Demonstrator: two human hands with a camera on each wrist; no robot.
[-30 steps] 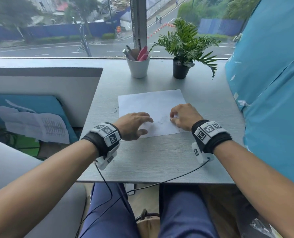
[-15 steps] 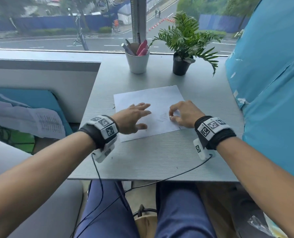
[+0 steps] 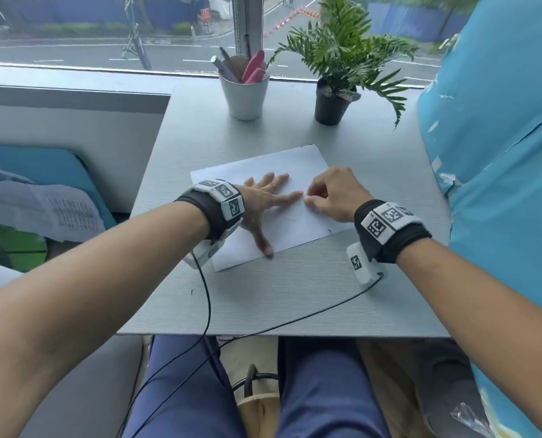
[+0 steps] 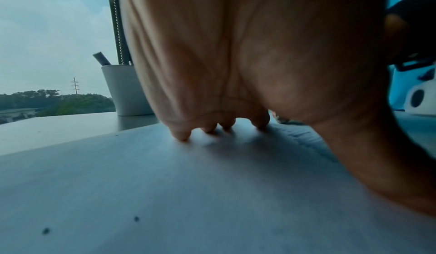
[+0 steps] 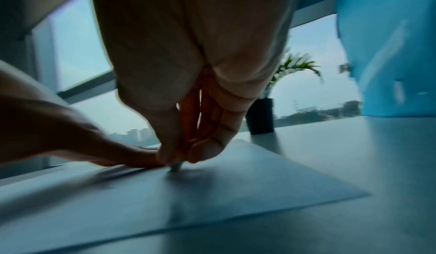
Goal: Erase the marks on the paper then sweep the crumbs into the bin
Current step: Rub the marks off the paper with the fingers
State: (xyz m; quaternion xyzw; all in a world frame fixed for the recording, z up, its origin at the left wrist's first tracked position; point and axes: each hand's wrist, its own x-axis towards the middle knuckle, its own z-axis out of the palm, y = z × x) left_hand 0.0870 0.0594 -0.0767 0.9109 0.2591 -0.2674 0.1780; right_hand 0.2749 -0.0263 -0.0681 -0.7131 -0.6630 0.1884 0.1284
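Erasing step: left hand (image 3: 264,203) flat, grip released, pins the white paper sheet (image 3: 298,162); right hand (image 3: 332,194) pinches a small eraser (image 5: 175,168); next, rub remaining marks.

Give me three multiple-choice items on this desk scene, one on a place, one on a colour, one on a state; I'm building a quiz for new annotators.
1. Where does the potted plant stand relative to the white cup of pens?
A. To its right, near the window
B. On the paper
C. At the desk's near edge

2. What colour is the plant's pot?
A. White
B. Black
C. Blue

3. How is the left hand placed on the paper?
A. Curled into a fist
B. Lifted clear of the sheet
C. Flat, fingers spread, holding the sheet down

Answers:
1 A: in the head view both stand at the far edge, the plant to the right.
2 B: the pot is dark black beside the white cup.
3 C: the fingers lie straight on the sheet while the right hand pinches a small eraser against it.
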